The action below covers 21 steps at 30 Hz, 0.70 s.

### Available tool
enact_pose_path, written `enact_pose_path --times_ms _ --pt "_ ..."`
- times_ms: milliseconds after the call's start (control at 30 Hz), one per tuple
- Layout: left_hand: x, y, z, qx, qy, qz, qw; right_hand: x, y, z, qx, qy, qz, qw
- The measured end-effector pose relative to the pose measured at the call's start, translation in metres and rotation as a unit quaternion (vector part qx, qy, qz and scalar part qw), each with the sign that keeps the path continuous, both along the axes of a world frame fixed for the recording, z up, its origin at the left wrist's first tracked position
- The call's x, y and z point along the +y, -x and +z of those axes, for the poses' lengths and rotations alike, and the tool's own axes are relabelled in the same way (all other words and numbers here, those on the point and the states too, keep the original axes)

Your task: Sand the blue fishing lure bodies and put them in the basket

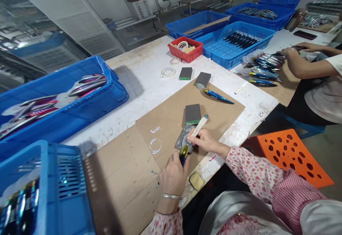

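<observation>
Near left, a blue basket (64, 206) with a stack of shiny lures (22, 203) crowds the corner; right of it, cardboard (167, 108) covers part of the white counter (145, 72). Work is at the cardboard's near side, close to the counter's edge. Left hand (173, 174): grip closed around the held lure (184, 154), yellow front and clear lip pointing away from the body, rear covered by the fingers. Right hand (204, 141): grip pinched on a white stick (200, 126), dark tip slanting up and to the far right. The stick's lower end is hidden by fingers, so can't tell if it touches the lure. Grey sheet (181, 138) sits beneath, sanding block (192, 113) just beyond it. Risks, as judged: the glossy body could twist in the left grip if pressed off-centre, letting the stick skid into the left fingers or scratch the finish. Too much force on the thin lip might bend or crack it; rubbing against the sheet, if that's abrasive, could scuff it. With the edge so close, a loosened left grip could drop the lure off the counter. The loose lure (217, 96), farther right, could get knocked by a wide right-hand swing.
</observation>
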<state>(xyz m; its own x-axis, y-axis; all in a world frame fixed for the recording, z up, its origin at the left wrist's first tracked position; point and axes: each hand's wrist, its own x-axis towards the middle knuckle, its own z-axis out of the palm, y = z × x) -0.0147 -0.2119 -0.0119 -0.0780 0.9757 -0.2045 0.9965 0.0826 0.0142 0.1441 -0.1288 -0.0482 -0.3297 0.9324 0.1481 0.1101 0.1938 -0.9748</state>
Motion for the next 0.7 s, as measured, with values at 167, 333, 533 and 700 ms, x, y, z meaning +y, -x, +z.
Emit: enact_pose_path --times_ms 167,333,533,700 --pt "0.0015 -0.0005 0.0053 -0.017 0.015 0.005 1.0 -0.0004 0.0003 -0.0007 0.009 -0.008 -0.007 1.0" --pt "0.0024 -0.0006 0.0057 -0.017 0.015 0.009 1.0 -0.0011 0.0002 0.0001 0.04 0.024 0.01 0.999" --pt "0.0019 0.0016 0.0031 -0.018 0.001 -0.004 1.0 -0.0013 0.0008 0.0004 -0.02 -0.013 -0.008 1.0" --pt "0.0004 0.0021 0.0001 -0.011 -0.009 0.0 1.0 -0.0003 0.0011 -0.0004 0.031 0.024 0.0 0.999"
